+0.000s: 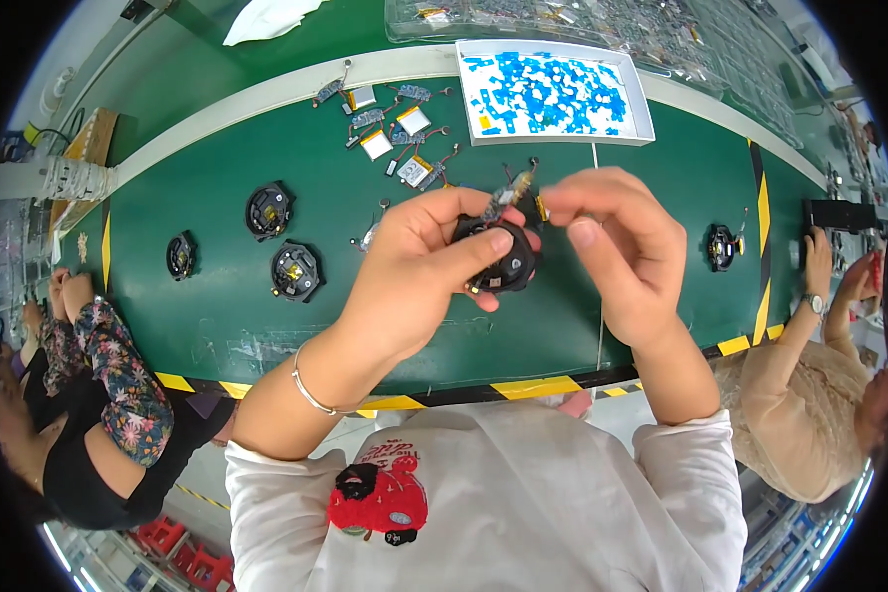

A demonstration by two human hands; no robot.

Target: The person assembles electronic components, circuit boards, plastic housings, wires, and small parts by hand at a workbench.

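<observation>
My left hand [414,261] is closed round a black round device housing [506,264], its thumb lying across the face. From the housing's top edge a small circuit board [504,200] sticks up, with thin wires and a yellowish part. Just right of the board, my right hand [627,242] is raised with fingers curved and the thumb apart from them. Its blurred fingertips are beside a small yellow strip [542,208]; whether they touch it is unclear. Behind my left hand lie several circuit boards wired to silver battery pouches [415,171].
Three black housings [296,271] lie on the green mat at the left, another housing [722,248] at the right. A white box [555,138] of small blue pieces stands at the back. Yellow-black tape [538,388] marks the table's front edge. Co-workers sit at both sides.
</observation>
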